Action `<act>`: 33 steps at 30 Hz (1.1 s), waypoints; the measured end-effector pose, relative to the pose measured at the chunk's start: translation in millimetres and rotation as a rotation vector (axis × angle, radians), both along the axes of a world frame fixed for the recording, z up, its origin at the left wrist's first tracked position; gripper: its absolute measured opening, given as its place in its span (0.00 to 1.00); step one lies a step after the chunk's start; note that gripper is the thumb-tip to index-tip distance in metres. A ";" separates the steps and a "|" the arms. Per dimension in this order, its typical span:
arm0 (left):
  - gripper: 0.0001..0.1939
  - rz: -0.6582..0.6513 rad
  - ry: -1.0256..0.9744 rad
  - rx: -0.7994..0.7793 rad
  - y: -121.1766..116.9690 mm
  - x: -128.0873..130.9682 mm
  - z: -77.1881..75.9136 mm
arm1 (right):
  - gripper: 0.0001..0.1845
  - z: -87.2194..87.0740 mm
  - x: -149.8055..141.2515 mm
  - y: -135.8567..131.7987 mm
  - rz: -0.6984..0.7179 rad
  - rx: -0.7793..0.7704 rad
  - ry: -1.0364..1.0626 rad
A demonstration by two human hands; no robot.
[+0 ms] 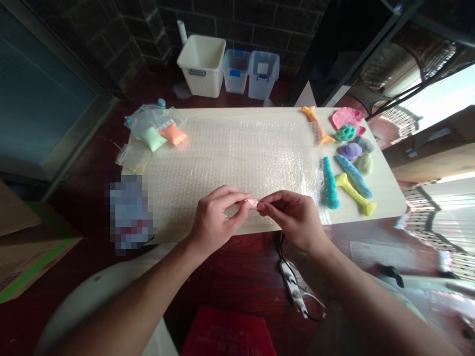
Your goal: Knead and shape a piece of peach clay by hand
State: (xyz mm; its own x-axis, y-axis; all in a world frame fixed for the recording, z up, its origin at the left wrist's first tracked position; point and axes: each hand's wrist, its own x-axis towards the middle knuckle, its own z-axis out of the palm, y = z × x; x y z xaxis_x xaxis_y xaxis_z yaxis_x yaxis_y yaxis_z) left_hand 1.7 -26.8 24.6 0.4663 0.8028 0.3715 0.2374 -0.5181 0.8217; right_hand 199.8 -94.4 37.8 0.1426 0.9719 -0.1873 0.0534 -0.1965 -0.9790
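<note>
Pinched small, pale-pink, soft-looking strip [253,203] lengthwise between left hand [216,213] and right hand [297,217], with fingertips clamped on opposite ends

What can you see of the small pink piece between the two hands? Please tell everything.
The small pink piece is pale, with a whitish patch; its material is hard to tell. It extends sideways. The left hand and the right hand pinch its opposite ends with their fingertips, partly hiding it. Bubble wrap on the table shows behind it.
</note>
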 end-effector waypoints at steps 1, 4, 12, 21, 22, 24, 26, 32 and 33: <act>0.08 0.017 0.005 0.017 -0.4 0.4 -0.1 | 0.11 0.2 -0.5 1.0 0.002 -0.019 0.019; 0.06 0.069 0.011 0.086 -1.7 1.2 0.5 | 0.15 0.9 -2.3 2.9 0.031 -0.061 0.039; 0.05 0.143 0.090 0.169 -5.8 -1.0 3.8 | 0.15 4.4 -8.1 0.1 0.145 0.003 -0.149; 0.03 0.129 0.012 -0.149 -0.1 -6.5 1.0 | 0.17 0.8 -10.7 4.6 0.162 -0.024 0.032; 0.04 0.114 -0.002 -0.189 0.9 -7.5 0.7 | 0.17 0.6 -10.5 5.3 0.154 -0.038 0.085; 0.07 0.060 -0.042 -0.259 2.6 -9.2 0.2 | 0.18 1.4 -9.5 6.6 0.142 -0.067 0.175; 0.09 -0.038 -0.095 -0.331 3.7 -10.2 -0.3 | 0.19 3.9 -7.6 7.6 0.139 -0.086 0.251; 0.17 -0.292 -0.050 -0.406 2.5 -7.9 -0.6 | 0.18 14.8 -4.7 7.4 0.217 -0.102 0.392; 0.13 -0.302 -0.046 -0.401 2.1 -6.9 -0.1 | 0.18 16.2 -5.3 6.9 0.214 -0.095 0.392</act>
State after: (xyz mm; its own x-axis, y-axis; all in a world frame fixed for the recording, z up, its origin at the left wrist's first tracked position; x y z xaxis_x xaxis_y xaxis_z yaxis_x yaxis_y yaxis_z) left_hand -5.1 -24.7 24.6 0.6906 0.7180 0.0868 0.0845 -0.1993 0.9763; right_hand 194.5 -87.5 54.0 -0.1586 0.9477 -0.2768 -0.2687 -0.3113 -0.9116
